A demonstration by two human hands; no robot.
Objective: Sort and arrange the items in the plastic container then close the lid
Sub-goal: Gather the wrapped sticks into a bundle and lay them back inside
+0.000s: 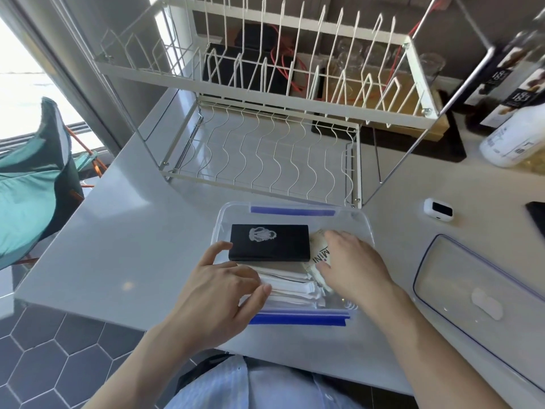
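Counter: pale worktop carrying everything, with a white wire dish rack behind the work area.
Lid: clear, blue-edged, lying flat on the counter to the right of the container and apart from it; closing is not yet done.
Container: clear plastic tub with blue clips, open, at the counter's near edge; items already lie inside, so sorting looks well underway.
Left hand: fingers relaxed and slightly spread, tips resting on the white packets, thumb near the black box.
Right hand: fingers straight and slightly apart, pressing down on the printed pouch.
Black box: flat in the far-left part.
Printed pouch: right of the box, partly hidden.
White packets: stacked along the near side; probably final tidying remains.
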